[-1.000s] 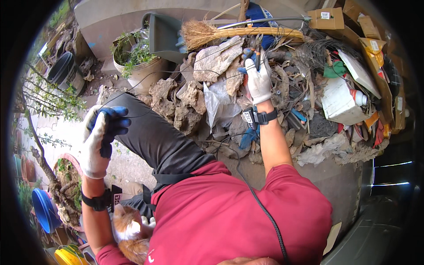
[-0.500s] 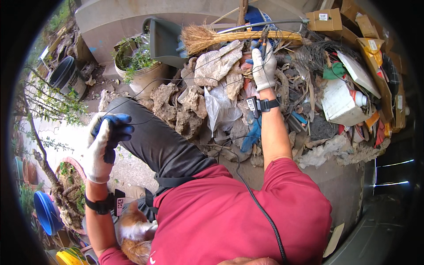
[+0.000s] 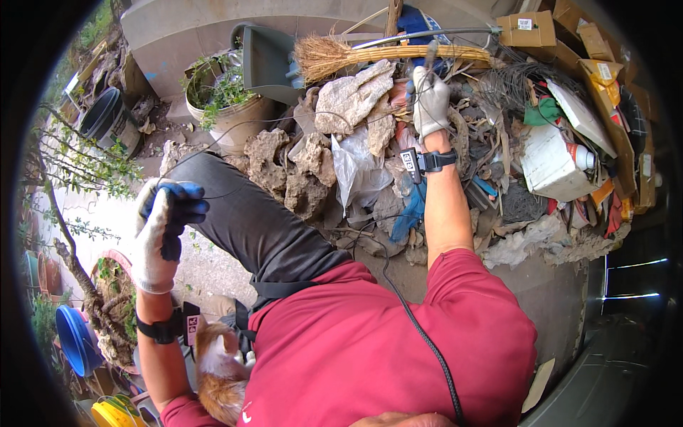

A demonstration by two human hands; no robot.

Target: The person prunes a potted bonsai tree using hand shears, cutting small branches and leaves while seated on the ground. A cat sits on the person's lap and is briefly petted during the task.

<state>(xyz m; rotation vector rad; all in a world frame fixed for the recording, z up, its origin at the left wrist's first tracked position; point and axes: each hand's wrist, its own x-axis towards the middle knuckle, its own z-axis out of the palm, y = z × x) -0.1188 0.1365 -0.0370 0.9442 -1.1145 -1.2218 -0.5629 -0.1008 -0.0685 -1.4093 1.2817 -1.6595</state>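
My left hand (image 3: 169,231), in a white work glove with a blue coated palm, is closed on a thin dark wire (image 3: 235,127). The wire arcs from the fingers over my knee toward the pale rocks (image 3: 353,96). My right hand (image 3: 431,107), gloved the same way, is closed around pliers (image 3: 431,54) whose grey end points away from me. It is above the rubble heap, just on the near side of the straw broom (image 3: 413,54). The fingers of the right hand are partly hidden by the back of the glove.
A cat (image 3: 220,370) sits against my left side. Beyond my knee are a potted plant (image 3: 231,117) and a grey dustpan (image 3: 270,67). Tangled wire (image 3: 523,85), a white box (image 3: 551,165) and cardboard boxes (image 3: 526,30) lie at right. A blue bucket (image 3: 77,340) stands at left.
My right hand has turned and drawn slightly nearer, with the pliers in it. The wire, earlier stretched across toward that hand, now curves slackly over the rocks. My left hand barely moved.
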